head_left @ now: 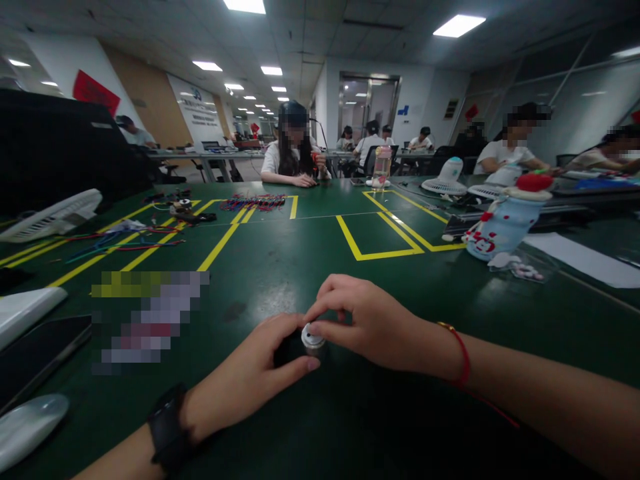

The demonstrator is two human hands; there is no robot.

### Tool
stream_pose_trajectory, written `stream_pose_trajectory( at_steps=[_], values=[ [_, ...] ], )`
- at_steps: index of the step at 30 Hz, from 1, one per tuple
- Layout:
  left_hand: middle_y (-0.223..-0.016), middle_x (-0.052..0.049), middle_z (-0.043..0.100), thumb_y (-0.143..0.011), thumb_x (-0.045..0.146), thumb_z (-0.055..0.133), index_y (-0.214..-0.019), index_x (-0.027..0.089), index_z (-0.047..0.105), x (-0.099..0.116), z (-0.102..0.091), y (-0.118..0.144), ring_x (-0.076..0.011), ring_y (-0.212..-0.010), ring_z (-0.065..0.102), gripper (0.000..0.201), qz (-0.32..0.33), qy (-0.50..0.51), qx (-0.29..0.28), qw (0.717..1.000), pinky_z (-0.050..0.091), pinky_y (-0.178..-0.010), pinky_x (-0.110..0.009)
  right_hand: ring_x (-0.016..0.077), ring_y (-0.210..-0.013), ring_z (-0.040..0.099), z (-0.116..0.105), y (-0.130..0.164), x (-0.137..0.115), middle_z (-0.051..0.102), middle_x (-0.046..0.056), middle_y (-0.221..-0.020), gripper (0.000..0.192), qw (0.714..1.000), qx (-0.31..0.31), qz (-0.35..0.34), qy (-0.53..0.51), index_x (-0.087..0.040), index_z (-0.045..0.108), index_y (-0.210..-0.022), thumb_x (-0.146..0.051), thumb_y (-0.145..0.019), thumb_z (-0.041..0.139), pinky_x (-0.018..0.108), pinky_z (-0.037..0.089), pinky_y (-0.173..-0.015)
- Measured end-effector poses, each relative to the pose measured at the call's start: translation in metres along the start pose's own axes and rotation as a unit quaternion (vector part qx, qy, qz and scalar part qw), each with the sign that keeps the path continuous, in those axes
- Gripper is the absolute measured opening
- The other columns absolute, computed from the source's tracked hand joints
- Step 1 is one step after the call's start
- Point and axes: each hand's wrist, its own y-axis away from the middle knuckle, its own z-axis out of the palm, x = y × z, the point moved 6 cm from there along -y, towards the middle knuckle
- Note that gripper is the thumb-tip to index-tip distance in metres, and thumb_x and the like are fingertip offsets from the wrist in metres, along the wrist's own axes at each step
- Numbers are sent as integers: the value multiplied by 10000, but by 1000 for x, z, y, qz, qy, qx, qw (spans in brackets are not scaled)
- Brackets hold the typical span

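Note:
A small metal cylinder (315,350), with a round white cap (311,333) that has a dark hole in it, stands on the green table in front of me. From the left side, my left hand (260,363) curves round the cylinder, thumb at the near side and fingers behind it, partly hidden. Over the top, my right hand (357,320) bends its thumb and forefinger onto the white cap. Both hands touch the part, and the fingers are closed in on it.
Coloured wires (257,202) and small parts lie farther off on the table (270,260). To the right stand a blue bottle (515,223) and a small fan (447,179). A white mouse (33,430) and a dark phone-like slab (45,353) lie at left. A person (293,157) sits opposite.

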Motion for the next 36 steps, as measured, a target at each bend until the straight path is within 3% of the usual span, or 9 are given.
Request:
stream_pose_trajectory(
  at_steps=[7,11,16,21,36],
  values=[
    [-1129,50,597,-865,318,631,-1149,342,528,5,-1,-1,-177,-1037,555,303,4,-1,-6,1000,441,-925,-328,135,-801,547,2,7,-1,602,31,-934,182,999,-28,19,-6,-199,708,-984,-275,-850,614,262,413,-703],
    [-1137,52,598,-873,324,620,-1160,351,518,6,-2,-1,-173,-1036,558,306,8,-3,-3,1000,440,-924,-323,119,-778,545,1,14,2,592,29,-982,218,996,-30,35,-81,-220,677,-1064,-258,-872,582,251,434,-697],
    [-1151,61,602,-863,362,628,-1150,363,520,6,-2,-2,-178,-1047,561,306,-2,-13,-4,1000,436,-943,-329,118,-726,532,-4,41,34,602,22,-930,237,976,23,129,-175,-210,652,-1052,-349,-871,589,243,428,-627],
    [-1187,63,596,-859,396,624,-1184,385,505,4,-4,0,-190,-1077,559,346,-14,-25,5,1000,434,-961,-336,98,-613,508,4,63,66,586,-8,-716,234,926,73,234,-287,-159,643,-877,-382,-876,573,226,402,-556],
    [-1202,26,603,-852,435,620,-1203,366,509,0,-4,2,-228,-1073,572,375,-27,-33,11,999,446,-965,-376,95,-583,505,6,61,70,574,-17,-672,225,914,83,246,-313,-153,644,-843,-373,-856,597,228,400,-542]
  ],
)
